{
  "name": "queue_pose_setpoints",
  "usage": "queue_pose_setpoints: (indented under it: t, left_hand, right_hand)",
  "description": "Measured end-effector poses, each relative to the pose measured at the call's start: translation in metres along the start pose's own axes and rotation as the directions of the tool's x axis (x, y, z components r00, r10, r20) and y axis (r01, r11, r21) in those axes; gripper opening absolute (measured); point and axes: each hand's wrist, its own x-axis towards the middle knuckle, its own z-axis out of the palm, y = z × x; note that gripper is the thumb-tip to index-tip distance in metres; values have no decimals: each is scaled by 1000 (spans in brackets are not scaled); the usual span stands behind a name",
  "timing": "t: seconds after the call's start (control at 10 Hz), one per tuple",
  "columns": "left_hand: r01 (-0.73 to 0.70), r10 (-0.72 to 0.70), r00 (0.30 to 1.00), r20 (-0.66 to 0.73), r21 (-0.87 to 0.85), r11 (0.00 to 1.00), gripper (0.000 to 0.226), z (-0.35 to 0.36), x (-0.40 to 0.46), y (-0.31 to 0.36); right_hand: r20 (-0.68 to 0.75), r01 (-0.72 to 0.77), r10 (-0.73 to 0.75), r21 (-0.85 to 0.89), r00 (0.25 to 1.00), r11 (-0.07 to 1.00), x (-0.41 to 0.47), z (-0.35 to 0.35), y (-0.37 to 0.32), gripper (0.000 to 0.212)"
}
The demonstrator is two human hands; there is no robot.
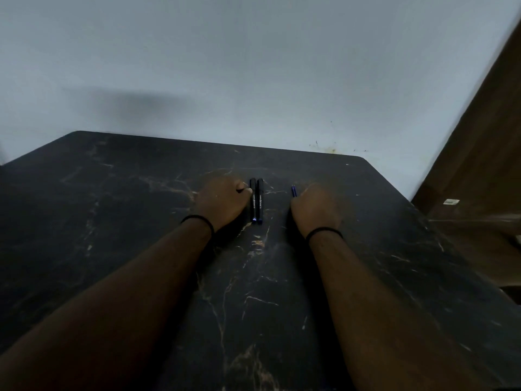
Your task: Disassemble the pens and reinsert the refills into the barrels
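Note:
Two black pens (256, 201) lie side by side on the dark marble-patterned table (141, 221), pointing away from me, with blue ends nearest me. My left hand (222, 201) rests curled on the table just left of them, its fingertips touching the left pen. My right hand (317, 210) rests as a fist to the right of the pens. A thin blue pen part (293, 191) sticks out past its knuckles; whether the hand grips it is hidden.
A pale wall (253, 66) rises right behind the table's far edge. A brown wooden door or panel (479, 165) stands at the right, beside the table's right corner. Black bands circle both wrists.

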Motion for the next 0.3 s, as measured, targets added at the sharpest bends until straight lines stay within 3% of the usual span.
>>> queue_pose_setpoints:
  t: [0.1,0.3]
  left_hand:
    - [-25,25,1000,-16,-10,1000,49,2,0,-1]
    - [7,-12,998,-68,-75,997,48,2,-1,-2]
  right_hand:
    - [15,6,-7,26,1000,1000,0,-2,1,18]
    - [-27,-39,46,237,999,971,1,-9,17,41]
